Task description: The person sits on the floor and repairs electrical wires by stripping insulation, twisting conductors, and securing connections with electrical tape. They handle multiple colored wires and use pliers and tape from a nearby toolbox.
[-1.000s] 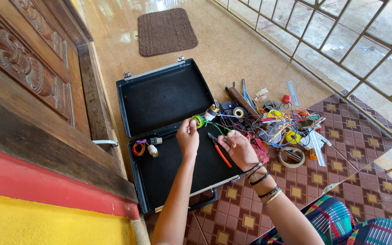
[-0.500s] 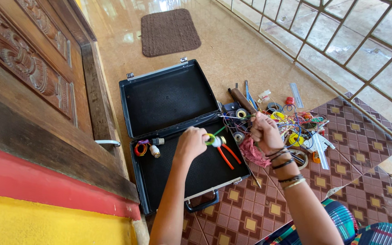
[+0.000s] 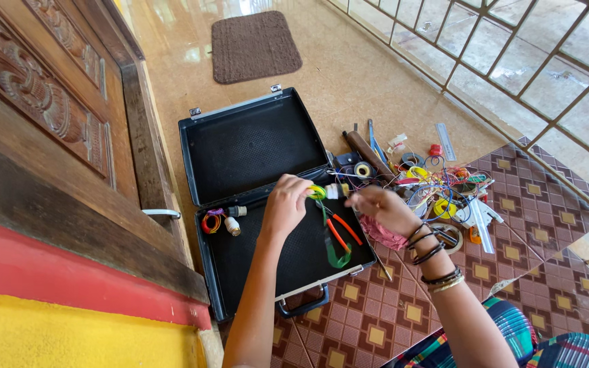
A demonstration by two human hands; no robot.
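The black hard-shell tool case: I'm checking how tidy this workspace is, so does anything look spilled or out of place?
Yes. The black hard-shell tool case lies open and mostly bare, while a tangled heap of coloured wires, tape rolls and small tools sprawls across the tiled floor beside it. Only the orange-handled pliers and few small parts sit inside.

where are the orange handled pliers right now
In the head view the orange-handled pliers lie inside the open black case, on its lower half near the right edge, just below the left hand and beside a green strap.
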